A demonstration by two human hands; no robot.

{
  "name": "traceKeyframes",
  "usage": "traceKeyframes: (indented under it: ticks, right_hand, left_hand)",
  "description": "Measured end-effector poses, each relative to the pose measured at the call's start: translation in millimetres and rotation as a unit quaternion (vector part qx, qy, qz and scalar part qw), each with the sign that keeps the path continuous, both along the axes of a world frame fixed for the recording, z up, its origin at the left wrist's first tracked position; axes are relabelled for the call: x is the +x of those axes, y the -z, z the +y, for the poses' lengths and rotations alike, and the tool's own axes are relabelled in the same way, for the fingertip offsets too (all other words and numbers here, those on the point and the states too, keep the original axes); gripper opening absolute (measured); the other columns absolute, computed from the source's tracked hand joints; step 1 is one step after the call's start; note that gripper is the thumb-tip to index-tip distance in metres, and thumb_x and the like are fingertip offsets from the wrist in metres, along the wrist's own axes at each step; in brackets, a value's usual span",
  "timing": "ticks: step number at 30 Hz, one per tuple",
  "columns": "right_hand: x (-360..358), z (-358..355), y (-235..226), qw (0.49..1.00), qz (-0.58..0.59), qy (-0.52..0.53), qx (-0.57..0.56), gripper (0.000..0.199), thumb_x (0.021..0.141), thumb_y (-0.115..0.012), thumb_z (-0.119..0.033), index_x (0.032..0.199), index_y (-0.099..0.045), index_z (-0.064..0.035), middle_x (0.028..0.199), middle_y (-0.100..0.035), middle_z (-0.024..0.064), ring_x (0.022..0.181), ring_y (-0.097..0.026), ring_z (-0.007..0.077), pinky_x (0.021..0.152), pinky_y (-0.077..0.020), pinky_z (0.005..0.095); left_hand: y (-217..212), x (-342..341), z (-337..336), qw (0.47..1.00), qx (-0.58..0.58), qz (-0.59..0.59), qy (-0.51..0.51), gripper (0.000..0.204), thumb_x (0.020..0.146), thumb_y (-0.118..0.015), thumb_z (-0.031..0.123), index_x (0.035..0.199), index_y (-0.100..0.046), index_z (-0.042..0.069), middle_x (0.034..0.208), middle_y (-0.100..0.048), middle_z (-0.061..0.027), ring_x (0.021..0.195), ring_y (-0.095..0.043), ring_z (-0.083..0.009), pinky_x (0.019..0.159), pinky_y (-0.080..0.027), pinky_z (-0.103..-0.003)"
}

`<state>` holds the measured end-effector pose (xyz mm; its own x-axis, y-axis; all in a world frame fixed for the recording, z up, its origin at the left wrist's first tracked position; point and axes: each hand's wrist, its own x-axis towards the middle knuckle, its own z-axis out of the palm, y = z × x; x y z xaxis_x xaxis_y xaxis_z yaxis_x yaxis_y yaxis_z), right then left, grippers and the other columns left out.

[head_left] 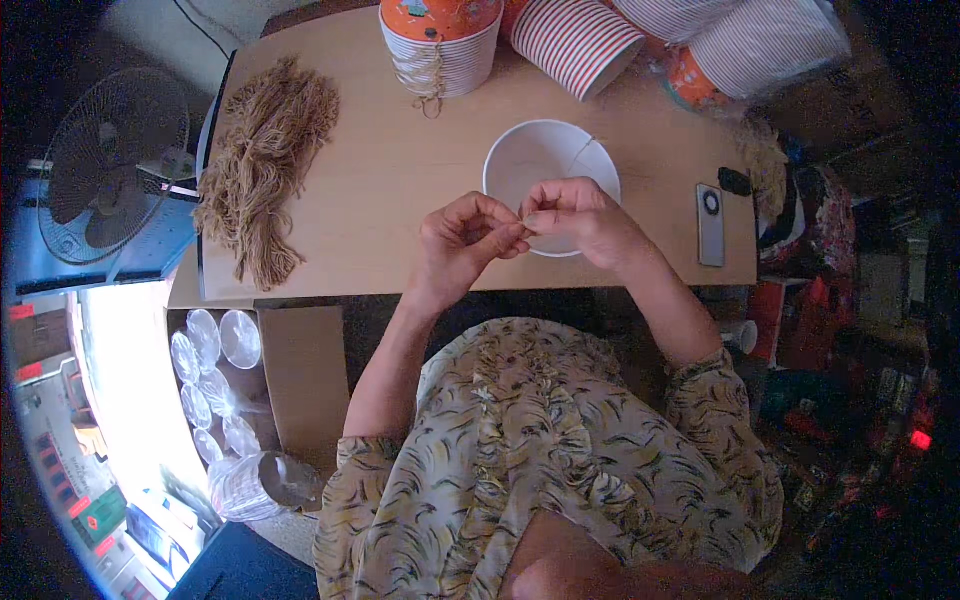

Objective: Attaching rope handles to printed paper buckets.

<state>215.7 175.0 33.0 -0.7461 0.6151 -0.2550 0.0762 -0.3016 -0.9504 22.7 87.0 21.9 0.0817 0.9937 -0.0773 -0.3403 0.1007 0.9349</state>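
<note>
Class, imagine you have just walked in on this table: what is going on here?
A person in a patterned blouse sits at a light wooden table. The left hand and right hand meet fingertip to fingertip, pinching a thin tan string over an open white paper bowl. A heap of tan cut strings lies to the left. Stacks of red-striped paper bowls lie along the far edge.

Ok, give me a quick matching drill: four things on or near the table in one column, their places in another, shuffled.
Things:
1. white cup
2. bundle of tan string
3. phone
4. fan

Places:
A. off the table's left edge
B. table's right end
C. just beyond both hands
D. table's left part

Pairs: 1-C, 2-D, 3-B, 4-A
</note>
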Motion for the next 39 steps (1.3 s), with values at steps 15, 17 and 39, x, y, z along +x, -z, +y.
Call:
traceKeyframes:
  ticks: [15, 17, 39]
  right_hand:
    - [-2, 1, -13, 0.998, -0.020, -0.009, 0.057, 0.021, 0.094, -0.061, -0.020, 0.096, -0.064, 0.0005, 0.089, -0.065, 0.0018, 0.086, -0.061, 0.0096, 0.082, -0.0489, 0.0265]
    - [-1, 1, -12, 0.998, -0.019, -0.023, 0.064, 0.020, 0.093, -0.062, -0.019, 0.096, -0.065, 0.0005, 0.088, -0.065, 0.0018, 0.085, -0.062, 0.0097, 0.081, -0.0493, 0.0260]
    - [1, 0, 0, 1.000, -0.002, 0.019, 0.005, 0.016, 0.092, -0.062, -0.014, 0.093, -0.067, 0.0004, 0.086, -0.068, 0.0034, 0.080, -0.064, 0.0105, 0.078, -0.0516, 0.0262]
  left_hand:
    - [-3, -6, 3, 0.998, -0.043, -0.042, 0.028, 0.009, 0.092, -0.065, 0.005, 0.100, -0.063, 0.002, 0.092, -0.072, -0.0115, 0.080, -0.070, -0.0169, 0.073, -0.057, -0.028]
    - [-3, -7, 3, 0.997, -0.053, -0.047, 0.032, 0.010, 0.091, -0.066, 0.006, 0.100, -0.063, 0.001, 0.093, -0.072, -0.0120, 0.080, -0.070, -0.0171, 0.073, -0.057, -0.028]
    - [3, -8, 1, 0.997, -0.049, -0.050, 0.030, 0.011, 0.092, -0.065, 0.006, 0.101, -0.063, 0.001, 0.094, -0.071, -0.0101, 0.083, -0.070, -0.0170, 0.075, -0.057, -0.029]
